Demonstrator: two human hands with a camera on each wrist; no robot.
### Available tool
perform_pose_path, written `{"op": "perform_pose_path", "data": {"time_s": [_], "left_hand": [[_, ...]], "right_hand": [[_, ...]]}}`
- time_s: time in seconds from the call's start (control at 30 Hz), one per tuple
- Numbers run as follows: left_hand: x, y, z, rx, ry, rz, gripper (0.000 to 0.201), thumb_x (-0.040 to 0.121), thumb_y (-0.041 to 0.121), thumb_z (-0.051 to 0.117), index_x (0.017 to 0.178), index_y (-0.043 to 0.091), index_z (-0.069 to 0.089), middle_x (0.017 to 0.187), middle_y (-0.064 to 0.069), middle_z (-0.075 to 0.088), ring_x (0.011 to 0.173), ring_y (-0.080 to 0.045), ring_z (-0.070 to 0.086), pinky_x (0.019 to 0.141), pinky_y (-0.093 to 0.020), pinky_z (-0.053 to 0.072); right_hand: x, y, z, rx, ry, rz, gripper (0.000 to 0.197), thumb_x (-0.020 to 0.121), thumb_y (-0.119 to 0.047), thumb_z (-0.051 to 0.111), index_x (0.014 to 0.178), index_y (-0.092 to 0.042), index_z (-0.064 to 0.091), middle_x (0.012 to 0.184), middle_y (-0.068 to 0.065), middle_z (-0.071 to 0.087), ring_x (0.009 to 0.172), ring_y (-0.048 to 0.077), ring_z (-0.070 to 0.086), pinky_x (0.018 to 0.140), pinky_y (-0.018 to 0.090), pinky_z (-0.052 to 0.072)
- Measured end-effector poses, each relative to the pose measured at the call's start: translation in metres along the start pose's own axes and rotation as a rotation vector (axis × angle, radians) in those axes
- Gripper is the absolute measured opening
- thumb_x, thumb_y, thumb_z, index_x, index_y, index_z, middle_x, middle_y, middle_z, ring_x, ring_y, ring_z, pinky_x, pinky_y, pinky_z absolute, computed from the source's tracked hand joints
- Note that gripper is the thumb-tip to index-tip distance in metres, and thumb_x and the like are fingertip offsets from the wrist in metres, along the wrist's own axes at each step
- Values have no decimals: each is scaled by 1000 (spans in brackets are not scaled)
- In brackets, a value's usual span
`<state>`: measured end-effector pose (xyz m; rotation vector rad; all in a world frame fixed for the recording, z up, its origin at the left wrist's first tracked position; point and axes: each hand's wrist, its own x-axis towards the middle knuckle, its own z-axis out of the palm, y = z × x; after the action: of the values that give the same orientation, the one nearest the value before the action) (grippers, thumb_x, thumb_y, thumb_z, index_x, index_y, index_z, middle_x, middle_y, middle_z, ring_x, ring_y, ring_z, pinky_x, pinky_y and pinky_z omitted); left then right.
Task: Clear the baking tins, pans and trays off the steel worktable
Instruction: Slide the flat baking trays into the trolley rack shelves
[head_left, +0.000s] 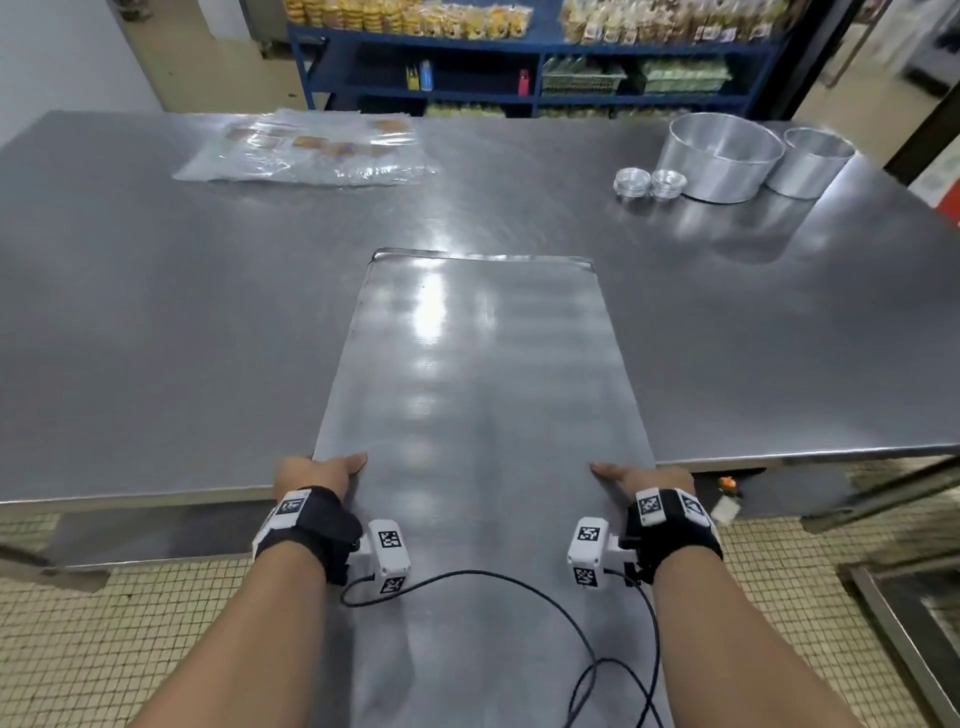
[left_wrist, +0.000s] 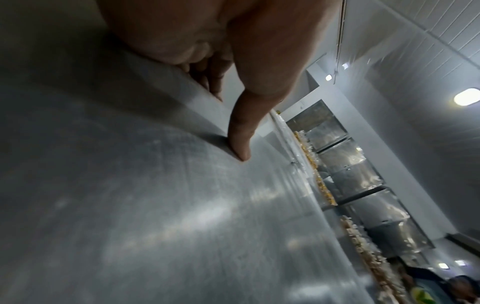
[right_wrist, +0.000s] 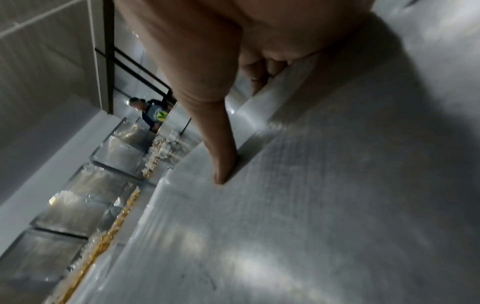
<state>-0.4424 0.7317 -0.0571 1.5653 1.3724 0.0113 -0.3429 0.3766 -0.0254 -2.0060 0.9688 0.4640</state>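
A long flat steel baking tray (head_left: 483, 395) lies lengthwise across the worktable's (head_left: 156, 312) front edge, its near half hanging out over the floor. My left hand (head_left: 319, 470) grips the tray's left edge, thumb (left_wrist: 240, 131) on top and fingers curled beneath. My right hand (head_left: 641, 475) grips the right edge the same way, thumb (right_wrist: 221, 156) pressed on the tray surface (right_wrist: 337, 185). At the table's far right stand a large round tin (head_left: 724, 156), a smaller round tin (head_left: 810, 161) and two tiny foil cups (head_left: 649, 183).
A clear plastic sheet with pastries (head_left: 311, 148) lies at the table's far left. Blue shelving (head_left: 540, 67) stocked with packaged goods stands behind the table. Tiled floor (head_left: 104, 634) lies below. A black cable (head_left: 597, 649) hangs between my wrists. Another person (right_wrist: 153, 111) stands far off.
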Motion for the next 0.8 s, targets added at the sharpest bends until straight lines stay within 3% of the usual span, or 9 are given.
{"op": "perform_pose_path", "data": {"time_s": [0.07, 0.17, 0.23, 0.3, 0.37, 0.43, 0.53, 0.67, 0.8], "left_hand": [[-5, 22, 4, 25, -15, 21, 51, 52, 33, 92, 90, 5, 72, 85, -11, 74, 76, -32, 71, 74, -41, 60], [-10, 50, 18, 85, -70, 59, 57, 50, 34, 92, 93, 3, 71, 87, -13, 73, 76, -33, 71, 72, -45, 61], [-8, 65, 34, 108, -121, 85, 55, 53, 30, 92, 95, 2, 69, 92, -13, 72, 83, -35, 70, 77, -47, 60], [-13, 77, 53, 113, -169, 98, 65, 36, 29, 92, 93, 5, 70, 92, -12, 74, 85, -35, 71, 79, -55, 59], [1, 82, 86, 91, -209, 119, 73, 25, 28, 92, 91, 4, 72, 85, -9, 74, 83, -35, 73, 80, -54, 58], [-35, 100, 103, 178, -281, 180, 80, 29, 29, 95, 101, 2, 72, 93, -12, 74, 88, -36, 72, 81, -49, 58], [-83, 125, 133, 245, -355, 281, 74, 56, 25, 94, 118, -2, 65, 114, -17, 70, 97, -37, 68, 83, -40, 56], [-140, 143, 184, 314, -483, 439, 70, 61, 25, 92, 118, -4, 64, 116, -21, 68, 102, -39, 66, 87, -41, 56], [-208, 155, 230, 399, -597, 605, 55, 69, 23, 88, 110, -6, 67, 113, -21, 68, 106, -34, 66, 88, -40, 52]], "right_hand": [[-2, -6, -10, 28, 30, 16, 111, 39, -49, 98, 126, 5, 54, 118, 19, 65, 100, 37, 66, 80, 38, 55], [-4, -7, -27, 78, 91, 27, 101, 52, -46, 96, 127, 7, 52, 117, 18, 65, 101, 33, 65, 72, 32, 50], [-4, -3, -41, 134, 111, 31, 91, 49, -43, 97, 115, 5, 58, 109, 15, 66, 94, 31, 66, 73, 32, 53], [-2, 7, -60, 232, 138, 48, 79, 43, -38, 99, 102, 2, 63, 98, 13, 68, 79, 28, 67, 68, 33, 57], [-4, 20, -82, 344, 161, 44, 54, 55, -21, 96, 93, 3, 66, 81, 13, 69, 63, 23, 64, 52, 26, 50], [-9, 34, -105, 416, 213, 51, 39, 59, -11, 93, 83, 3, 66, 70, 11, 67, 55, 20, 63, 47, 23, 46], [-12, 59, -139, 539, 317, 73, 46, 49, -11, 96, 84, 4, 71, 74, 16, 73, 60, 28, 71, 58, 39, 60], [-26, 92, -195, 595, 461, 153, 55, 47, -21, 97, 88, 1, 68, 84, 16, 72, 75, 36, 71, 74, 47, 60], [-40, 124, -251, 660, 595, 204, 64, 41, -30, 98, 90, -1, 70, 87, 17, 73, 76, 36, 71, 77, 50, 60]]}}
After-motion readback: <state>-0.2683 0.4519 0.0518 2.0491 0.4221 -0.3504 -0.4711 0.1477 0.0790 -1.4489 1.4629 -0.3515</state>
